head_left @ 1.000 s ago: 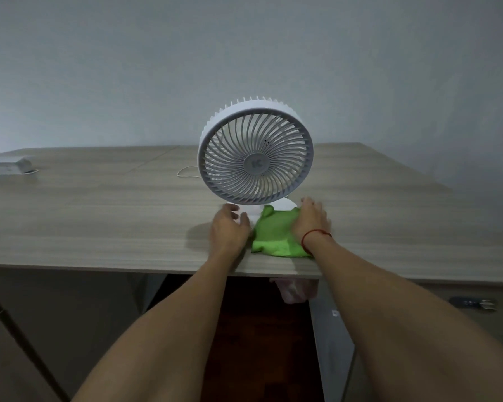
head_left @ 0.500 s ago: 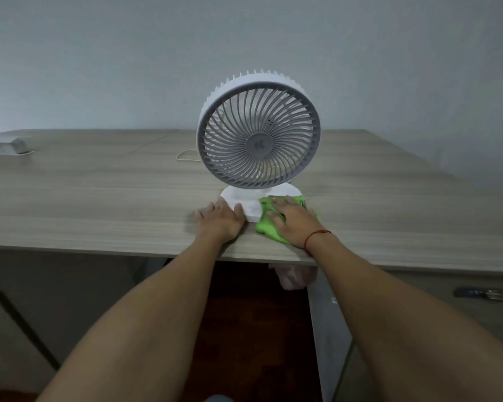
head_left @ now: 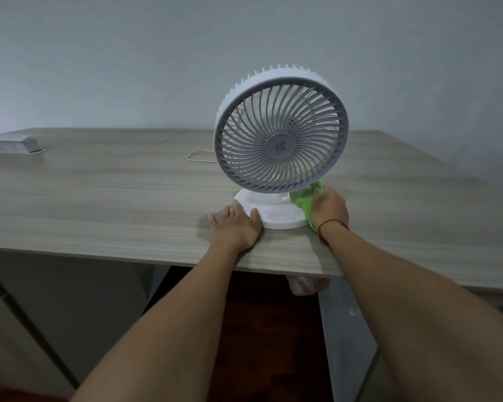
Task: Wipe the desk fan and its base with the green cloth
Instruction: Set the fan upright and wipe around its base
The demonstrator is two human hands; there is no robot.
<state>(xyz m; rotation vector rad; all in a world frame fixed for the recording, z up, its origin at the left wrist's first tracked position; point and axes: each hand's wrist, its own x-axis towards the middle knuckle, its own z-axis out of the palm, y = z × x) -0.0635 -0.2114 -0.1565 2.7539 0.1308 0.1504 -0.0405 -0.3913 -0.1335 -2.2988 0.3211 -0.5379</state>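
Observation:
A white desk fan (head_left: 280, 146) with a grey spiral grille stands upright on its round white base (head_left: 276, 214) near the front edge of the wooden desk (head_left: 114, 204). My right hand (head_left: 328, 208) presses the green cloth (head_left: 304, 200) against the right side of the base, just under the grille. The cloth is bunched and mostly hidden behind my fingers. My left hand (head_left: 235, 224) lies flat on the desk, its thumb and fingertips touching the left rim of the base.
A thin white cable (head_left: 199, 156) loops on the desk behind the fan. A white power strip (head_left: 10, 145) lies at the far left. Below the desk edge are a pinkish bag (head_left: 307, 284) and grey cabinet fronts.
My right hand has slid the cloth from the front of the base round to its right side. The left hand stays at the left rim. The view has shifted, so the fan appears further right.

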